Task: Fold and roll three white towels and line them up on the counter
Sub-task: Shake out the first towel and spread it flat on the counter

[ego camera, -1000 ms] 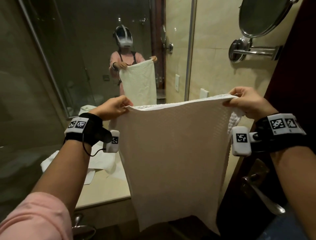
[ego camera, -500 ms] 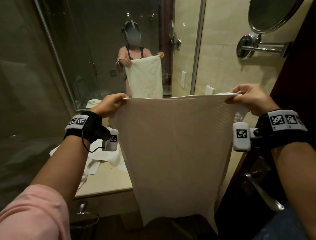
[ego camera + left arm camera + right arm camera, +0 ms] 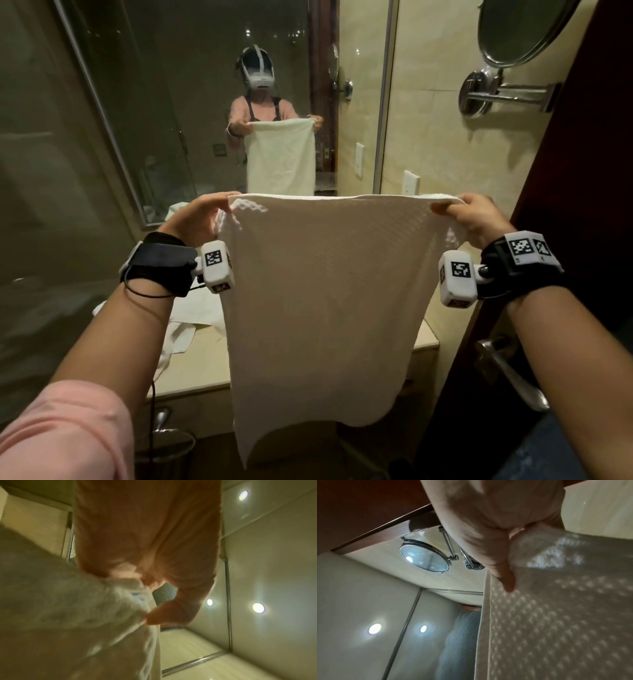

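Left hand (image 3: 197,219) and right hand (image 3: 474,219) pinch the towel (image 3: 322,308) corners above the bench (image 3: 191,363); level, probably doubled edges keep folds square.

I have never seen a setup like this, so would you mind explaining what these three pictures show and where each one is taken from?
There is no machine here: a person works with bare hands and wears three cameras. The head view looks forward and down from a headset, which you can see in the mirror. The white boxes at the wrists are the other two cameras, each looking along a hand at its fingers.

The left hand and right hand each pinch a top corner of a white towel, which hangs spread out in front of the counter. The wrist views show the same grips from below, with ceiling lights behind. More white cloth lies crumpled on the counter. A round shaving mirror is mounted on the wall.
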Available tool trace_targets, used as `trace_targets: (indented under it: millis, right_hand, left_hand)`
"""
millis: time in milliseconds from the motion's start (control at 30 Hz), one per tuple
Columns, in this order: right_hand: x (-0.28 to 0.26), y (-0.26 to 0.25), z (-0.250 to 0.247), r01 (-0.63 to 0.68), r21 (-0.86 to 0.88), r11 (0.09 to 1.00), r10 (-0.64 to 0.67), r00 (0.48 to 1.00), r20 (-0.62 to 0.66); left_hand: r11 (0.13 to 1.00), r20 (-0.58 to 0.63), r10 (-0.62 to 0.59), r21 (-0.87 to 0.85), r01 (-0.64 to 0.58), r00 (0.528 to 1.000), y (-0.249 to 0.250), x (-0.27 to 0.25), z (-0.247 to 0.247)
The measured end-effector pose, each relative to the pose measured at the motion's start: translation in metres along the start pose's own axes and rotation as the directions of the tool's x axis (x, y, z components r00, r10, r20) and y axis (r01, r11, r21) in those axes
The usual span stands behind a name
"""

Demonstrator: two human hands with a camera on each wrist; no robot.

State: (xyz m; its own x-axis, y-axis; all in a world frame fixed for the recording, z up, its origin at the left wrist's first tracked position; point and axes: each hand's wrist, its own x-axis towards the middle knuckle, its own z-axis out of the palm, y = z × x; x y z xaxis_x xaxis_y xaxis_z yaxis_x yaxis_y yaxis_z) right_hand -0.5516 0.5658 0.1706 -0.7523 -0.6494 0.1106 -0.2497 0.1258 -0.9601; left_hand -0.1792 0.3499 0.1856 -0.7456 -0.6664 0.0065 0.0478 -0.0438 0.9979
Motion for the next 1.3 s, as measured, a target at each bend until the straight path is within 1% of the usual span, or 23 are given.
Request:
trace_targets:
  millis: [67,100,167,200,233,300,367,467,500,567,633,667,700,767,833,900,967,1100,1167,1300]
  right_hand:
    - [0.002,0.001,0.003,-0.081,0.089,0.993,0.083,0.996,-0.015]
    - [0.003,0.0,0.005,-0.103,0.115,0.988,0.108,0.993,-0.038]
    - [0.003,-0.003,0.008,-0.14,0.135,0.981,0.153,0.984,-0.09]
    - [0.004,-0.004,0.01,-0.156,0.147,0.977,0.173,0.979,-0.107]
    - [0.006,-0.003,0.01,-0.16,0.157,0.975,0.18,0.976,-0.126]
    - [0.011,-0.001,0.009,-0.13,0.182,0.975,0.16,0.975,-0.157]
    - [0.013,0.0,0.01,-0.069,0.213,0.975,0.109,0.976,-0.187]
    - [0.018,-0.001,0.009,0.026,0.176,0.984,0.023,0.962,-0.272]
    - [0.02,-0.002,0.008,0.054,0.131,0.99,-0.012,0.953,-0.304]
    - [0.024,-0.005,0.007,0.103,-0.022,0.994,-0.104,0.93,-0.353]
    - [0.025,-0.011,0.008,0.14,-0.197,0.97,-0.208,0.899,-0.385]
    - [0.028,-0.014,0.011,0.162,-0.253,0.954,-0.256,0.88,-0.401]
    - [0.029,-0.018,0.013,0.187,-0.286,0.94,-0.298,0.859,-0.417]
    - [0.034,-0.024,0.021,0.208,-0.315,0.926,-0.339,0.824,-0.454]
    - [0.046,-0.024,0.03,0.2,-0.309,0.93,-0.334,0.81,-0.482]
    - [0.061,-0.019,0.039,0.186,-0.31,0.932,-0.325,0.806,-0.495]
    - [0.078,-0.011,0.05,0.165,-0.316,0.934,-0.314,0.801,-0.51]
    - [0.113,0.009,0.076,0.14,-0.339,0.93,-0.306,0.808,-0.504]
    - [0.135,0.015,0.09,0.133,-0.363,0.922,-0.315,0.804,-0.505]
    - [0.18,0.019,0.121,0.094,-0.389,0.917,-0.301,0.802,-0.516]
  left_hand:
    - [0.998,0.012,0.027,0.056,-0.027,1.0,0.002,0.001,0.0]
    - [0.998,0.003,0.031,0.053,-0.031,1.0,0.001,0.002,-0.003]
    - [0.999,-0.008,0.038,0.025,-0.038,0.999,-0.001,0.006,-0.01]
    - [0.999,-0.01,0.038,0.032,-0.038,0.999,-0.003,0.008,-0.014]
    - [0.997,-0.018,0.031,0.073,-0.03,0.999,-0.005,0.009,-0.017]
    - [0.976,-0.054,0.021,0.218,-0.009,0.998,-0.007,0.01,-0.02]
    - [0.94,-0.077,0.031,0.341,-0.003,0.997,-0.01,0.012,-0.022]
    - [0.903,-0.127,0.105,0.427,-0.041,0.986,-0.015,0.017,-0.021]
    - [0.898,-0.165,0.148,0.436,-0.062,0.975,-0.019,0.019,-0.02]
    - [0.874,-0.247,0.253,0.472,-0.112,0.935,-0.025,0.027,-0.018]
    - [0.853,-0.311,0.34,0.499,-0.152,0.888,-0.027,0.037,-0.015]
    - [0.853,-0.342,0.369,0.494,-0.169,0.864,-0.026,0.044,-0.014]
    - [0.857,-0.375,0.39,0.482,-0.183,0.841,-0.025,0.051,-0.013]
    - [0.861,-0.441,0.418,0.47,-0.192,0.794,-0.021,0.067,-0.011]
    - [0.856,-0.476,0.444,0.475,-0.203,0.759,-0.019,0.083,-0.01]
    - [0.86,-0.5,0.45,0.467,-0.207,0.74,-0.019,0.102,-0.012]
    - [0.869,-0.525,0.43,0.462,-0.178,0.735,-0.02,0.123,-0.019]
    - [0.875,-0.57,0.367,0.48,-0.065,0.736,-0.031,0.169,-0.045]
    - [0.872,-0.585,0.343,0.489,-0.018,0.734,-0.036,0.194,-0.059]
    - [0.854,-0.563,0.319,0.52,0.026,0.762,-0.05,0.246,-0.087]
